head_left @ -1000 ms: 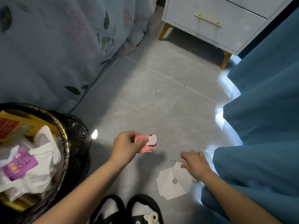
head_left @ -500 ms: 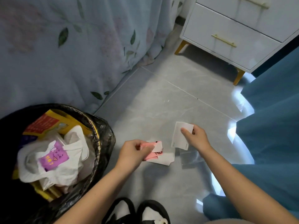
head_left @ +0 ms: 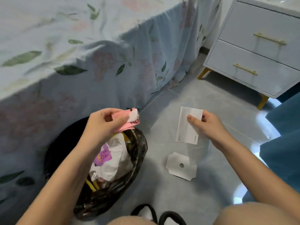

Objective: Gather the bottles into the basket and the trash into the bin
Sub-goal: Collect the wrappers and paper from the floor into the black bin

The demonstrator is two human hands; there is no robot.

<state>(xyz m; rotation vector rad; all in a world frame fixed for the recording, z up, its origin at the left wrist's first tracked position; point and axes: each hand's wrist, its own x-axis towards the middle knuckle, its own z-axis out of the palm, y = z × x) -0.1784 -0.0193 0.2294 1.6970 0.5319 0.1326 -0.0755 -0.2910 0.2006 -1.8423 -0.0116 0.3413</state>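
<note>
The left arm [head_left: 78,159] covered much of the bin [head_left: 136,153], so its near rim and most of the trash stayed out of sight. Small print on the white card [head_left: 186,127] was too tiny to read. Only "MO" showed on the pink wrapper [head_left: 128,125]. The slippers [head_left: 159,215] were cut off at the bottom edge, the nightstand [head_left: 253,51] at the right.

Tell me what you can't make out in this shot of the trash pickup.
Head view only:
- Black-lined trash bin: far side hidden by the left forearm.
- Pink paper wrapper: lettering partly covered by the left hand.
- White rectangular card: small print too tiny to read; right hand covers one edge.
- Basket and bottles: out of frame.
- Black-and-white shoes: cut off by the bottom edge.
</note>
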